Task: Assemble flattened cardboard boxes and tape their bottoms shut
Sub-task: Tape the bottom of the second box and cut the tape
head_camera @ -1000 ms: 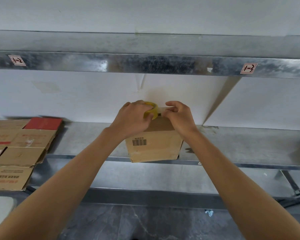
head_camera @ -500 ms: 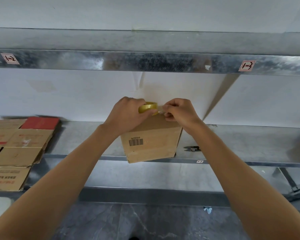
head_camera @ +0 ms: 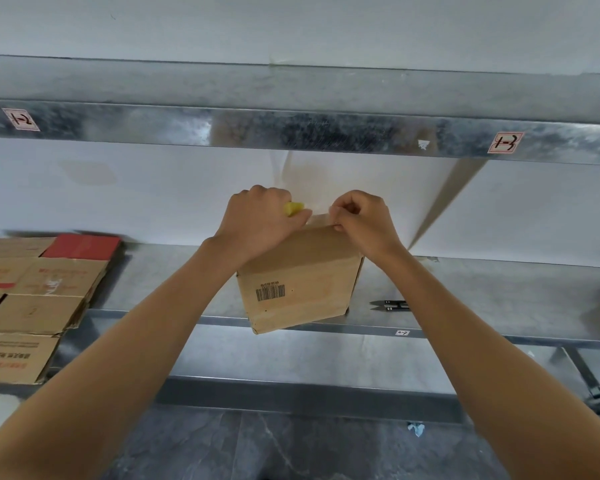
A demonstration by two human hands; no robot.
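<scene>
Head view: the cardboard box (head_camera: pixel 298 282) stands tilted at the front of the lower metal shelf (head_camera: pixel 499 299), with its bottom corner hanging just past the shelf's front edge. Bare shelf runs to the right of the box, broken only by a small pair of black snips (head_camera: pixel 390 305) lying near the lip. On the left, well apart from the box, a stack of flattened boxes (head_camera: pixel 32 299) covers the shelf end and overhangs its front, with a red sheet (head_camera: pixel 82 247) at the back. The upper shelf (head_camera: pixel 291 129) crosses overhead, above both hands, and the white wall (head_camera: pixel 153 188) is close behind them. A pale scrap (head_camera: pixel 416 428) lies on the dark floor (head_camera: pixel 291 445) below.

The left hand (head_camera: pixel 260 223) is curled tightly round a yellow tape roll (head_camera: pixel 293 207) at the box's top left corner; only a bit of the roll shows past the knuckles. The right hand (head_camera: pixel 364 223) has its fingers bent, thumb and fingertips pinched on a tape strip (head_camera: pixel 317 218) at the box's top edge. The strip runs between the two hands.

A black barcode (head_camera: pixel 270 292) with small print too fine to read sits on the box's near face. Handwritten tags on the upper shelf read "1-2" (head_camera: pixel 21 119) and "1-3" (head_camera: pixel 505 142). A small white tag (head_camera: pixel 402 332) on the lower lip is too small to read, and the flattened boxes carry red and black print I cannot make out
</scene>
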